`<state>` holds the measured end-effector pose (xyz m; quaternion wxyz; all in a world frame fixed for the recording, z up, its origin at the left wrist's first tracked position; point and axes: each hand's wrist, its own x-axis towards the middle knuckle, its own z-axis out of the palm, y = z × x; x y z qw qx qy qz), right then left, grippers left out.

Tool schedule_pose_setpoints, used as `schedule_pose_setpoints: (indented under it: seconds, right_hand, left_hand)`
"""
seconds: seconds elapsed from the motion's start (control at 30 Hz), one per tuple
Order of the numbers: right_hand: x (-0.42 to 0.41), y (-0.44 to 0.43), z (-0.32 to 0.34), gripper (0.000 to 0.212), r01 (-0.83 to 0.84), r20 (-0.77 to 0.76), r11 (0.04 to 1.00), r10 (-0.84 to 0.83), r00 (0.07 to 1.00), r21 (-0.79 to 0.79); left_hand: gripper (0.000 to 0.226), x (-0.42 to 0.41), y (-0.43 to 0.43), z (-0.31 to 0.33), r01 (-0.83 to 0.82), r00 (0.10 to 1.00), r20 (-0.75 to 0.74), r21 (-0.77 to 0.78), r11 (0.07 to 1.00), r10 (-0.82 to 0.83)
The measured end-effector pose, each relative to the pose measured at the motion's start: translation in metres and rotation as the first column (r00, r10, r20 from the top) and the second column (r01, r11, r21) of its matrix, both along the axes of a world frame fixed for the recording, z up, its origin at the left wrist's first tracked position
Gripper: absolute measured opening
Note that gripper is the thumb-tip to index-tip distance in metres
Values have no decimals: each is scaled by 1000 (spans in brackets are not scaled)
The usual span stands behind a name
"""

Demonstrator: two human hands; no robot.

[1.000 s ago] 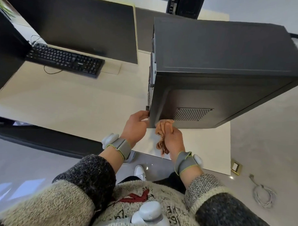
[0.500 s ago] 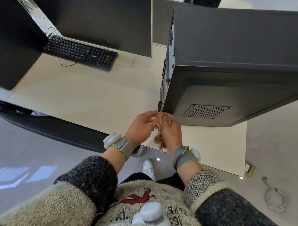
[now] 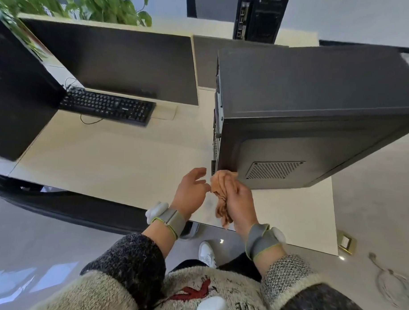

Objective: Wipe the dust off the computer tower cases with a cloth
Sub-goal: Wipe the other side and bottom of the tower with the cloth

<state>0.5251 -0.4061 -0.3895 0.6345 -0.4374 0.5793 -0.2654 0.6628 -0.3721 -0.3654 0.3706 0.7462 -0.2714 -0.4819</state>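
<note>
I had the right hand (image 3: 240,200) gripping the crumpled orange cloth (image 3: 221,190) at the lower-left corner of the black metal tower case (image 3: 316,100), mid-frame; left hand (image 3: 190,193) open.

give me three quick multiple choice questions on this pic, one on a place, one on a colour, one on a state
1. Where is the cloth?
A) on the keyboard
B) at the tower case's near bottom corner
C) on the floor

2. What colour is the cloth?
A) blue
B) orange
C) white

3. What grips the cloth?
A) nothing
B) left hand
C) right hand

Answers: B, it is bunched by that corner; B, it is plainly orange; C, that hand's fingers curl round it.
</note>
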Motion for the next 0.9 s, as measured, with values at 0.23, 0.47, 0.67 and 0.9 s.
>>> schedule_pose_setpoints:
  seconds: [0.23,0.47,0.67,0.9]
  right_hand:
    - [-6,-4,-23,45,75,-92,954,-51,994,291]
    - [-18,-5,-11,31,-22,-124,994,9,992,-104]
    - [-29,-16,-26,39,25,-63,984,-15,998,175]
    - [-40,-16,-23,33,-35,-153,986,10,988,-163]
  left_hand:
    - [51,1,3,0,-3,1000,1,11,1000,3]
    - [51,-10,-5,-11,-1,999,40,60,998,-2]
    - [47,-19,-5,-16,57,996,63,103,993,-63]
    - [31,-33,-14,-15,90,993,61,100,991,-96]
